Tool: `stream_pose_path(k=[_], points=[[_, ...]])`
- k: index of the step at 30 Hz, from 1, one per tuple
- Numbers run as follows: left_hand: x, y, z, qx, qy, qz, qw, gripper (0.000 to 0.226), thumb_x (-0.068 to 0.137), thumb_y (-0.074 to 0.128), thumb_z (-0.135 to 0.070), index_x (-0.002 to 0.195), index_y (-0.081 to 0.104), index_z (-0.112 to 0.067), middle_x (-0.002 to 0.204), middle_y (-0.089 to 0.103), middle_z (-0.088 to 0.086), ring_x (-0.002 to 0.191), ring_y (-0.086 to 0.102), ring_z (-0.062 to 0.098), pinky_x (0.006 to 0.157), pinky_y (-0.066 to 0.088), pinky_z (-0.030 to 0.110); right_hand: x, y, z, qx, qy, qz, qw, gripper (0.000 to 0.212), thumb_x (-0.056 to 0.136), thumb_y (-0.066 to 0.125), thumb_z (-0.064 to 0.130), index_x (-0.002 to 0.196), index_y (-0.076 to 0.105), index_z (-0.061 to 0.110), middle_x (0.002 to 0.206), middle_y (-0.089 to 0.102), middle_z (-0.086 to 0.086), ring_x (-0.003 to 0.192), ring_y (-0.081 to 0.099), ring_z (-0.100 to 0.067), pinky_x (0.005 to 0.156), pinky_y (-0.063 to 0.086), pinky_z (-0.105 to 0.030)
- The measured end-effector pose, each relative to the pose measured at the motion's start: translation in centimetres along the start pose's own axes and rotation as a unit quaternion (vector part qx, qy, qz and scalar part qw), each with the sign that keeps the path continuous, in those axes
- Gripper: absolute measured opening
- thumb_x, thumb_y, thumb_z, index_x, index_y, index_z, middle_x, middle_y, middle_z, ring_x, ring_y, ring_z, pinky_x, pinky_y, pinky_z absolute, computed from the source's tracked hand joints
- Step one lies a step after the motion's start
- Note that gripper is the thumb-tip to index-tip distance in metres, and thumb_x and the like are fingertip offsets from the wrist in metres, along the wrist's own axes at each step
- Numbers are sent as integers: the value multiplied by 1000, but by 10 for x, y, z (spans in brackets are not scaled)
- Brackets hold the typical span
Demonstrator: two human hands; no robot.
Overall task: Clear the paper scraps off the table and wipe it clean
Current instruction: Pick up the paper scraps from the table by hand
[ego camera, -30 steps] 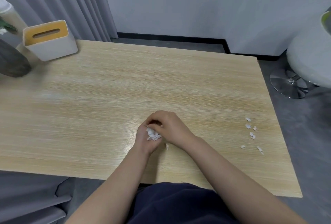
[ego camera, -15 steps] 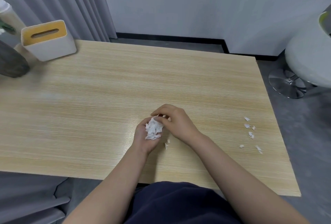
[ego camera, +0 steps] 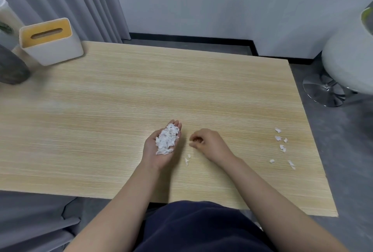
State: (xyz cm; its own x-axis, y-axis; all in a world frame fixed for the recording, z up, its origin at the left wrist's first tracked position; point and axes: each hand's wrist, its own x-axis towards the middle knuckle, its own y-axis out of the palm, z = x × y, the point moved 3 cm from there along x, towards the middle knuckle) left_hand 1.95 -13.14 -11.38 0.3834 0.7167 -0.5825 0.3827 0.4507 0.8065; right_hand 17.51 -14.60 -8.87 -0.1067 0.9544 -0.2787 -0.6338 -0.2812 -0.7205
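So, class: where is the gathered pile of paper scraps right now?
In the head view, the pile of scraps lies in the upturned left hand, just left of the right hand.

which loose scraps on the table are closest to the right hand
The two small scraps just beside the right hand; the scattered group lies farther off, near the table's right edge.

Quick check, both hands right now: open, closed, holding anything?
Left hand: open, palm up, carrying a pile of paper scraps.
Right hand: fingers curled above the table; cannot tell whether they pinch a scrap.
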Motion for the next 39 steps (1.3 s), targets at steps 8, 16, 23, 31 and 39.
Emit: stream_pose_path(k=[8, 16, 23, 31, 39], points=[[-3, -1, 0, -14, -8, -11, 1000, 82, 28, 83, 20, 108, 64, 12, 118, 63, 23, 96, 67, 38, 84, 51, 48, -4, 44, -14, -106, 15, 66, 992, 45, 82, 69, 34, 118, 55, 10, 115, 54, -6, 108, 51, -22, 86, 39, -29], [-3, -4, 5, -14, -20, -4, 1000, 79, 27, 82, 21, 104, 66, 13, 114, 64, 25, 94, 67, 39, 78, 54, 49, -11, 58, -16, -145, -51, 50, 987, 22, 93, 52, 20, 111, 59, 9, 110, 55, -8, 103, 52, -25, 83, 43, -35], [0, -6, 7, -28, -26, 10, 999, 80, 25, 84, 19, 103, 66, 14, 114, 64, 25, 93, 68, 39, 82, 50, 49, -14, 56, -13, -109, -58, 11, 992, 20, 94, 47, 17, 99, 65, 9, 96, 62, -8, 90, 59, -25, 75, 45, -33], [-18, 13, 23, 166, 53, -184, 967, 40, 94, 47, -9, 132, 47, 3, 139, 47, 17, 129, 45, 30, 100, 41, 37, -25, 12, 33, 143, -33, -143, 979, 9, 86, 64, 12, 94, 69, 13, 85, 61, 6, 78, 55, -8, 75, 44, -14], [-3, -3, 25, 17, -69, -88, 994, 35, 93, 36, -8, 115, 61, 4, 118, 63, 18, 116, 57, 28, 99, 42, 37, -32, 24, 50, 69, -179, -98, 977, 8, 86, 64, 15, 89, 71, 13, 88, 68, 1, 86, 50, -6, 79, 37, -22]])
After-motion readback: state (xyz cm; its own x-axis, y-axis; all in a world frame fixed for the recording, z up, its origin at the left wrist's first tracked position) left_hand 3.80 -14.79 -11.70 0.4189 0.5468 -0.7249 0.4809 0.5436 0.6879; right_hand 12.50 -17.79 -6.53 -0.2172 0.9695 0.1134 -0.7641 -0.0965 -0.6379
